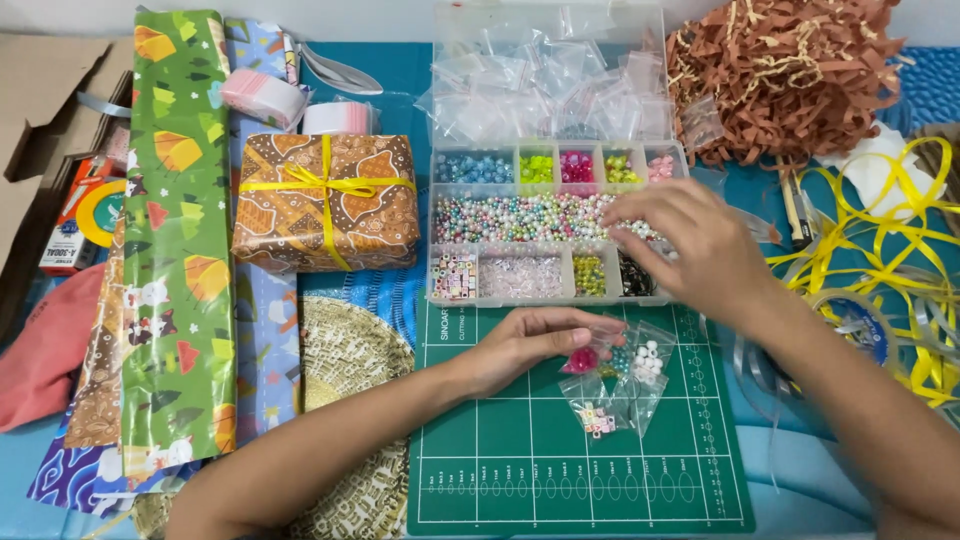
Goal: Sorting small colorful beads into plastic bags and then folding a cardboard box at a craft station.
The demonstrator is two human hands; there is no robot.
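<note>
Just below the clear bead organiser (pixel 553 222), left hand (pixel 525 345) pinched shut on small clear bead bags (pixel 612 375) over the green cutting mat (pixel 520 450); right hand (pixel 690 245) loosely open, fingertips in the organiser's pearl-bead compartment, gripping nothing visible.

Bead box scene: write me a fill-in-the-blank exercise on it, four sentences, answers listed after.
1. The wrapped gift box is tied with a ribbon coloured ____.
2. The left hand holds small clear bags of beads above a cutting mat coloured ____.
3. The right hand reaches into the clear ____ box.
4. The gift box lies to the ____ of the bead box.

Missing words: yellow; green; bead; left
</note>
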